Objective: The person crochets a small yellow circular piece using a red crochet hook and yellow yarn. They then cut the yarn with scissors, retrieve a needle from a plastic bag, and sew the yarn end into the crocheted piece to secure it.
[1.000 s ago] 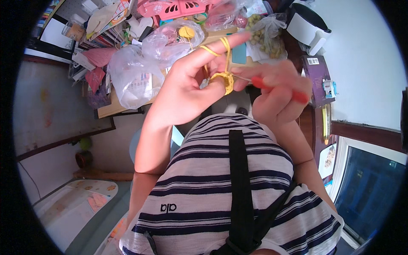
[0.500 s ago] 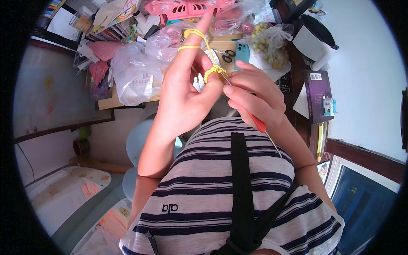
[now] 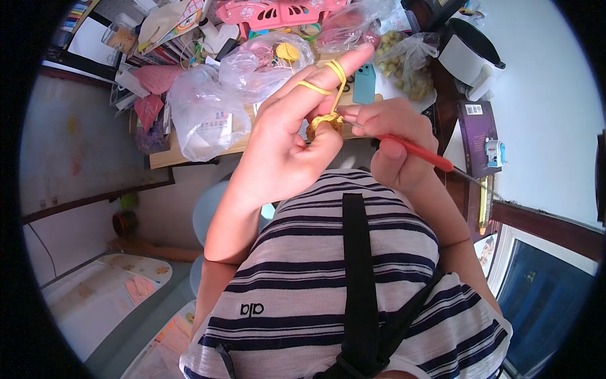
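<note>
My left hand pinches a small piece of yellow crochet work between thumb and fingers. Yellow yarn runs up from the piece and loops round the raised index finger. In my right hand is a crochet hook with a red handle and a thin metal shaft. Its tip meets the upper right edge of the crochet work; whether it sits inside a stitch is too small to tell. Behind my left hand, a yellow yarn ball lies on a clear plastic bag.
Beyond my hands a wooden table carries plastic bags, a teal phone, a bag of green fruit and a pink basket. To the right are a white pot, a purple book and a small blue-white device.
The hook has swung to a flatter angle, its handle now pointing out to the right. My left index finger has tilted rightward, uncovering the yarn ball. Both hands have shifted slightly right.
</note>
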The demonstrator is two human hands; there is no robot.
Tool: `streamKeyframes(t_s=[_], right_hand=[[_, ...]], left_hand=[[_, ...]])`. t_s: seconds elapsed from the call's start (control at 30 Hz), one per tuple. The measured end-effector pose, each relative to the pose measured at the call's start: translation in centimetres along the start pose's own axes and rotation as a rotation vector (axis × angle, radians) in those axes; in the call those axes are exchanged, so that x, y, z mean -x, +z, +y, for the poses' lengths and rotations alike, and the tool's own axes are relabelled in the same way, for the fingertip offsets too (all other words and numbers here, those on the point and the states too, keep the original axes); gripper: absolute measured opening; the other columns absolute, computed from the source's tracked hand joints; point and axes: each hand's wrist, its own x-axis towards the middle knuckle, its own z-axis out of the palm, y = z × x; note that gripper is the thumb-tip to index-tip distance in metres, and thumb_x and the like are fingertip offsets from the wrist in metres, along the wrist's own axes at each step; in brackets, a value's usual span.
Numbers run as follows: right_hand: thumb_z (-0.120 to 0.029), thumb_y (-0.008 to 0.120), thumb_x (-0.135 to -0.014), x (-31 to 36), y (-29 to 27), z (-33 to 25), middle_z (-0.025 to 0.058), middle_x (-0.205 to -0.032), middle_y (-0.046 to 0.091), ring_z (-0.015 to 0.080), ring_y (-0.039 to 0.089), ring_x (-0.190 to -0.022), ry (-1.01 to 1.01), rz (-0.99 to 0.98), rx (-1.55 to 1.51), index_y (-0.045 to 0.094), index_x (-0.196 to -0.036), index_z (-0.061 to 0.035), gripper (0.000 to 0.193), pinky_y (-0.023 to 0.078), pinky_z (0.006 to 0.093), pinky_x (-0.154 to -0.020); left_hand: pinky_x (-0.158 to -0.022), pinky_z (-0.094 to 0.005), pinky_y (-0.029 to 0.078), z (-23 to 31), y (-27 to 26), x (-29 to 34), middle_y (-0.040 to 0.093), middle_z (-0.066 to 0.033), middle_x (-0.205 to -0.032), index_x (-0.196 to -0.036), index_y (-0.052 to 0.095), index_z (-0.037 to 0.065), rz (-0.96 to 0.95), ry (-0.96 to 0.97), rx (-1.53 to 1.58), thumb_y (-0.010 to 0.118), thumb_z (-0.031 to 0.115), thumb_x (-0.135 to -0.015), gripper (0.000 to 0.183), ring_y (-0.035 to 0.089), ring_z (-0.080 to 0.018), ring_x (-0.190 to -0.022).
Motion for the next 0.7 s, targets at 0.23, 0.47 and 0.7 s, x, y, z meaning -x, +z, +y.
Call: streamKeyframes(t_s=[0.23, 0.47, 0.7], right_hand=[[-0.03, 0.038, -0.099, -0.4, 2.2, -0.9, 0.0119, -0.083, 0.061, 0.0171, 0.059, -0.068, 0.092, 0.101, -0.147, 0.048, -0.095, -0.0012, 0.031, 0.049, 0.0273, -0.063], [-0.018, 0.048, -0.095, -0.1, 2.9, -1.3, 0.0107, -0.083, 0.062, 0.0227, 0.061, -0.067, 0.162, 0.095, -0.212, 0.056, -0.092, 0.0, 0.02, 0.048, 0.0295, -0.061], [-0.013, 0.045, -0.096, -1.3, 2.7, -2.2, 0.0106, -0.082, 0.06, 0.0211, 0.059, -0.064, 0.218, 0.027, -0.128, 0.053, -0.094, 0.0005, 0.016, 0.047, 0.0286, -0.06]], left_hand=[[-0.07, -0.0185, 0.039, -0.4, -2.1, 0.4, 0.042, 0.0009, -0.082, -0.134, 0.047, -0.002, -0.159, 0.012, 0.073, 0.041, -0.018, -0.073, 0.063, 0.042, -0.0067, -0.074], [-0.068, -0.0197, 0.039, -0.8, -3.0, 0.5, 0.045, -0.0004, -0.083, -0.128, 0.053, -0.003, -0.228, -0.009, 0.156, 0.038, -0.017, -0.068, 0.064, 0.044, -0.0082, -0.074], [-0.064, -0.0195, 0.037, -0.5, -4.2, -0.4, 0.047, -0.0009, -0.079, -0.127, 0.055, -0.001, -0.35, 0.072, -0.039, 0.038, -0.015, -0.064, 0.067, 0.045, -0.0093, -0.072]])
